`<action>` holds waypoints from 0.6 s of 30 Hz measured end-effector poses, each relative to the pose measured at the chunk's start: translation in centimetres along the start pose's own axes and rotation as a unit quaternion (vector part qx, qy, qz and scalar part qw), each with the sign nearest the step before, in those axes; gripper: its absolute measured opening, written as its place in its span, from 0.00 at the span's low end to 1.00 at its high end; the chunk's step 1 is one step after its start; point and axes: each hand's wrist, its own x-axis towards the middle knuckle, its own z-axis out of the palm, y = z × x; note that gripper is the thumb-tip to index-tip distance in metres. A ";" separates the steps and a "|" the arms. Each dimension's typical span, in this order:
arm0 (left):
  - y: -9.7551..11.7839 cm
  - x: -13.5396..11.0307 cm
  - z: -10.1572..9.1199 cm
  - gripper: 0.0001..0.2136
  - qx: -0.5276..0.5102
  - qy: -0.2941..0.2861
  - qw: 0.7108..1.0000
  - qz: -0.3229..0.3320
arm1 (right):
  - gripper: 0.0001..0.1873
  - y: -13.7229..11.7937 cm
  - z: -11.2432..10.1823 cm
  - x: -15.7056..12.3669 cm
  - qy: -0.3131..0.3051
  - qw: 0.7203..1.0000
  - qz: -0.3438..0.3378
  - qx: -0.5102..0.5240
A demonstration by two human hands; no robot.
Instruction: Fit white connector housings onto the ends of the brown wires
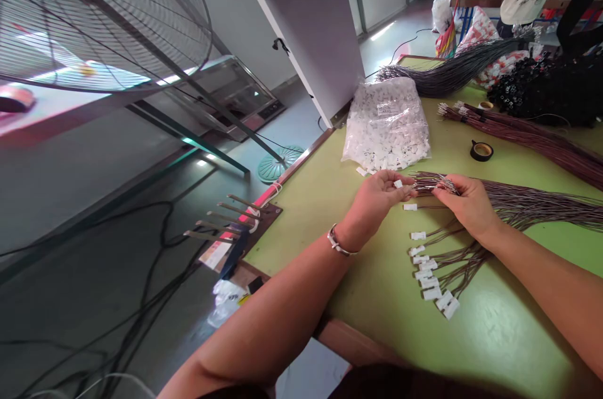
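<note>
My left hand (382,195) is closed in a pinch on a small white plastic connector (398,184), close to the tips of the brown wires. My right hand (464,201) is closed around the ends of several thin brown wires (522,196), whose metal tips (445,183) stick out between the fingers. The wires trail off to the right over the green tabletop (372,298). Below my hands lie several wires with white connectors (428,281) on their ends, fanned out toward me. One more connector (410,207) lies just under my left fingertips.
A clear bag of white connectors (386,122) sits behind my hands. A roll of black tape (481,150), a reddish-brown wire bundle (532,135) and black wires (461,69) lie farther back. A pronged rack (235,223) is fixed at the table's left edge. A large fan (103,16) stands left.
</note>
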 end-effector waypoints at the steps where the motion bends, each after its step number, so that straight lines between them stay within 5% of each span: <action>1: 0.0 0.0 -0.1 0.09 0.002 -0.006 1.000 -0.002 | 0.13 0.0 0.0 0.0 0.001 1.000 -0.002 -0.002; 18: -0.8 0.3 -0.3 0.13 0.195 -0.102 0.974 0.058 | 0.10 -0.5 0.1 -0.1 -0.009 0.998 -0.040 -0.049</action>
